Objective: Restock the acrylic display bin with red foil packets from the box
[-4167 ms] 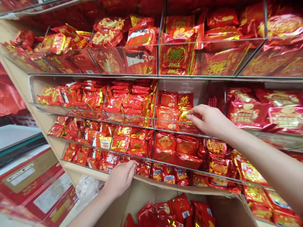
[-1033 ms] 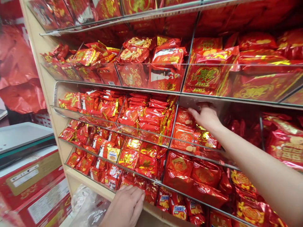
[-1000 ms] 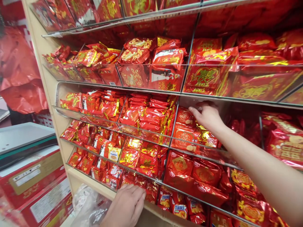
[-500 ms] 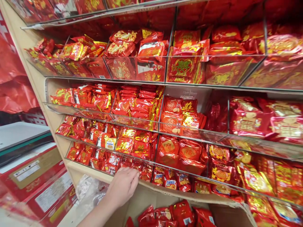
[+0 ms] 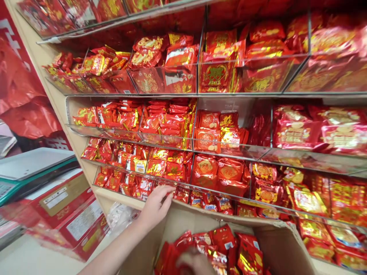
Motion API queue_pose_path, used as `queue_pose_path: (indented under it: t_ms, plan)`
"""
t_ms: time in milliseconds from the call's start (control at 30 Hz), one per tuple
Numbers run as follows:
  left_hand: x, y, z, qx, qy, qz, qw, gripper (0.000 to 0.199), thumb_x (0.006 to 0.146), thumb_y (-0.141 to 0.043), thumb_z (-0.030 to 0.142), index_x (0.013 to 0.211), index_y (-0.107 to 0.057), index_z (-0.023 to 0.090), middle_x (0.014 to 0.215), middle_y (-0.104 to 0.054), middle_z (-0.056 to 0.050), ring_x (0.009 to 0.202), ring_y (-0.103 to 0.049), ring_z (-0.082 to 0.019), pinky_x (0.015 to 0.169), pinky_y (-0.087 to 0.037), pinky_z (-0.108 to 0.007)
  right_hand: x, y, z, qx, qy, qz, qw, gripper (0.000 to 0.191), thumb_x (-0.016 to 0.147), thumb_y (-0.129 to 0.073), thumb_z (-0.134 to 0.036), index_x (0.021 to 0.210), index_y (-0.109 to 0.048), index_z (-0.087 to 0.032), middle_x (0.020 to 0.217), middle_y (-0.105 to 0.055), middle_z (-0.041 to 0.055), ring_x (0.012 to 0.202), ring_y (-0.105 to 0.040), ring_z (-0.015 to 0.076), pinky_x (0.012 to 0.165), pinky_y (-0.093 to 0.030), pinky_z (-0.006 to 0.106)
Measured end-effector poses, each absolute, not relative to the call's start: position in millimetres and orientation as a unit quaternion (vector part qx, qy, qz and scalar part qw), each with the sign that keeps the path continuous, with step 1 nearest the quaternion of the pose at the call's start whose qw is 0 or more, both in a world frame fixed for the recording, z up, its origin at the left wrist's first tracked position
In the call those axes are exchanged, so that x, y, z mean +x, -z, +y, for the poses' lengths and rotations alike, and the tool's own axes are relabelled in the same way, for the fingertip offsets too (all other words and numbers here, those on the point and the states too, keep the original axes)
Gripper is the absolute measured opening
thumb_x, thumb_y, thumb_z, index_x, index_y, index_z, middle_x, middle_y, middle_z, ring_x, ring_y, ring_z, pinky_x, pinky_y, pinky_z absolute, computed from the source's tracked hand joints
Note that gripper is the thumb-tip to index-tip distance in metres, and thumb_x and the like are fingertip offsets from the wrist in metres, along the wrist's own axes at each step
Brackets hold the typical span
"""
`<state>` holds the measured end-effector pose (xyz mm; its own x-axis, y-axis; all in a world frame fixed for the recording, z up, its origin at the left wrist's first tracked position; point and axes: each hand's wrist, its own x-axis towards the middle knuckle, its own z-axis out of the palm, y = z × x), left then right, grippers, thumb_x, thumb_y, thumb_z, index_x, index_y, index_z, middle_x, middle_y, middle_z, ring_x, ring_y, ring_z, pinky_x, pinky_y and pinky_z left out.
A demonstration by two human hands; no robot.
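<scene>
My left hand (image 5: 158,204) reaches over the rim of an open cardboard box (image 5: 229,217), close to the lowest clear-fronted shelf bin. Its fingers are apart and nothing shows in them. Inside the box lie shiny red packets (image 5: 249,256). My right hand (image 5: 196,261) is down in the box among these packets, blurred by motion. A red packet (image 5: 169,258) is beside it; whether the fingers grip it is unclear. Small red and gold packets (image 5: 182,194) fill the bin near my left fingertips.
Tiers of clear-fronted bins (image 5: 169,139) hold red and gold packets. At the left are a scale (image 5: 37,160) with a flat top, red cartons (image 5: 71,214) and hanging red plastic (image 5: 25,91). A crumpled clear bag (image 5: 122,217) lies by the shelf's foot.
The view has shifted, showing more of the box and the scale. My right hand has come into view in the box. The fingers of my left hand have spread.
</scene>
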<state>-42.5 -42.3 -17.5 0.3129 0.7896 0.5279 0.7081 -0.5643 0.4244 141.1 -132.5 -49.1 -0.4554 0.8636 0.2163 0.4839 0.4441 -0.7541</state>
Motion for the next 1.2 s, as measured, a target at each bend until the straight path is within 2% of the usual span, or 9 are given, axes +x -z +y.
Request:
queue_pose_path:
  t_ms: [133, 233, 300, 400, 533, 667, 833, 1000, 1200]
  plan:
    - [-20.7, 12.8, -73.4, 0.751, -0.408, 0.438, 0.280, 0.027, 0.090, -0.038, 0.033, 0.113, -0.047, 0.021, 0.107, -0.063, -0.007, 0.097, -0.059, -0.017, 0.085, -0.046, -0.034, 171.9, 36.0, -122.2, -0.463, -0.384, -0.681, 0.417, 0.020, 0.085, -0.047, -0.031, 0.098, -0.061, -0.023, 0.104, -0.063, 0.0050, 0.099, -0.057, 0.0194, 0.088, -0.045, 0.036]
    - [7.4, 11.7, -90.6, 0.647, -0.407, 0.350, 0.541, 0.045, 0.082, -0.054, 0.041, 0.119, -0.041, 0.020, 0.104, -0.064, -0.008, 0.093, -0.061, -0.019, 0.080, -0.048, -0.034, 186.4, 24.7, -120.4, -0.427, -0.478, -0.550, 0.536, 0.042, 0.080, -0.055, -0.034, 0.120, -0.046, -0.025, 0.115, -0.059, 0.0065, 0.103, -0.056, 0.0199, 0.087, -0.046, 0.037]
    - [23.8, 12.0, -93.7, 0.613, -0.400, 0.311, 0.606, 0.045, 0.076, -0.062, 0.040, 0.112, -0.047, 0.017, 0.098, -0.066, -0.008, 0.089, -0.061, -0.019, 0.079, -0.047, -0.033, 190.0, 20.9, -122.1, -0.405, -0.508, -0.510, 0.564, 0.051, 0.077, -0.059, -0.034, 0.124, -0.040, -0.024, 0.110, -0.061, 0.0071, 0.098, -0.059, 0.0190, 0.085, -0.048, 0.036]
    - [38.6, 9.9, -90.0, 0.593, -0.410, 0.294, 0.627, 0.035, 0.071, -0.069, 0.036, 0.094, -0.054, 0.014, 0.089, -0.068, -0.006, 0.082, -0.062, -0.018, 0.078, -0.046, -0.032, 193.8, 20.1, -123.9, -0.427, -0.497, -0.513, 0.555, 0.033, 0.077, -0.061, -0.035, 0.106, -0.054, -0.020, 0.099, -0.065, 0.0071, 0.090, -0.061, 0.0190, 0.081, -0.050, 0.034]
    - [44.0, -3.8, -87.0, 0.517, -0.448, 0.291, 0.669, 0.033, 0.071, -0.070, 0.031, 0.098, -0.054, 0.019, 0.097, -0.067, -0.004, 0.091, -0.061, -0.017, 0.083, -0.044, -0.030, 203.7, 21.2, -121.9, -0.454, -0.300, -0.604, 0.582, 0.014, 0.078, -0.059, -0.026, 0.092, -0.058, -0.023, 0.095, -0.065, 0.0058, 0.089, -0.061, 0.0192, 0.078, -0.051, 0.033]
    - [45.6, -16.7, -92.3, 0.374, -0.405, 0.190, 0.812, 0.038, 0.083, -0.053, 0.040, 0.117, -0.043, 0.026, 0.115, -0.060, -0.006, 0.103, -0.058, -0.020, 0.090, -0.043, -0.038, 213.2, 20.0, -121.9, -0.401, -0.024, -0.736, 0.546, 0.030, 0.073, -0.056, -0.009, 0.095, -0.061, -0.028, 0.100, -0.064, 0.0054, 0.096, -0.058, 0.0210, 0.083, -0.049, 0.038]
    - [47.0, -16.3, -93.5, 0.390, -0.460, 0.193, 0.774, 0.055, 0.076, -0.064, 0.014, 0.123, -0.038, 0.024, 0.110, -0.062, -0.007, 0.100, -0.060, -0.019, 0.090, -0.044, -0.035, 216.1, 16.0, -125.3, -0.471, -0.161, -0.638, 0.588, 0.027, 0.077, -0.056, -0.021, 0.102, -0.061, -0.029, 0.117, -0.058, 0.0063, 0.107, -0.054, 0.0230, 0.085, -0.049, 0.038]
    - [45.6, -11.9, -91.1, 0.425, -0.442, 0.162, 0.773, 0.049, 0.081, -0.059, 0.012, 0.123, -0.037, 0.024, 0.111, -0.062, -0.008, 0.097, -0.061, -0.019, 0.087, -0.045, -0.036, 213.9, 17.4, -119.7, -0.471, -0.470, -0.485, 0.567, 0.036, 0.076, -0.058, -0.043, 0.107, -0.062, -0.022, 0.099, -0.067, 0.0083, 0.075, -0.065, 0.0197, 0.069, -0.054, 0.032]
    - [45.4, -3.7, -92.0, 0.515, -0.436, 0.149, 0.723, 0.040, 0.083, -0.057, 0.019, 0.119, -0.039, 0.026, 0.113, -0.062, -0.006, 0.106, -0.057, -0.019, 0.097, -0.038, -0.041, 217.1, 30.1, -110.1, -0.449, -0.453, -0.569, 0.519, 0.032, 0.072, -0.064, -0.039, 0.099, -0.067, -0.023, 0.100, -0.067, 0.0078, 0.093, -0.062, 0.0224, 0.084, -0.049, 0.033]
